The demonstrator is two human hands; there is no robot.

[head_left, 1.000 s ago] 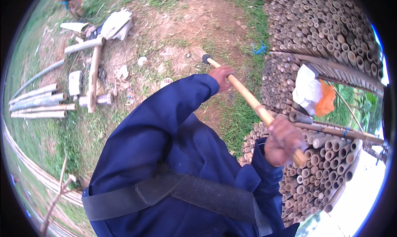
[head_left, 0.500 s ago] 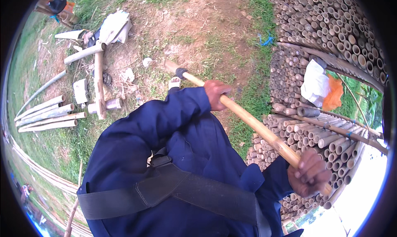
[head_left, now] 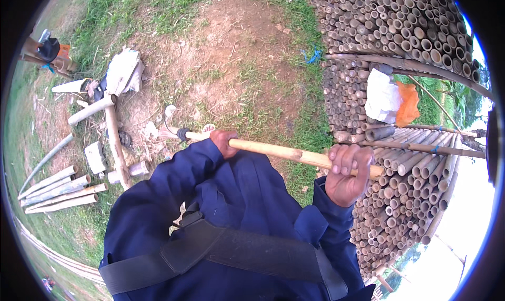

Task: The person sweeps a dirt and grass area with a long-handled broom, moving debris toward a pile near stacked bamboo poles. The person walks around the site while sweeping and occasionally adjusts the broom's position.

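Bright, even daylight, overexposed lower-right corner, soft shadows, heavy fisheye bending at edges

Left hand [head_left: 225, 142] mostly hidden behind blue sleeve [head_left: 173, 180], only knuckles on wooden handle [head_left: 284, 151] visible. Handle's far end beyond dark collar [head_left: 182, 134] blurred, tool head unreadable. Handle's near end covered by right hand [head_left: 344, 172]. Bamboo stack [head_left: 400, 33] cut off by fisheye rim. Objects at upper left [head_left: 50, 51] too small to identify.

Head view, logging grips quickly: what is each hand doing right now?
Left hand: closed on the wooden handle.
Right hand: closed on the same handle, near its end.
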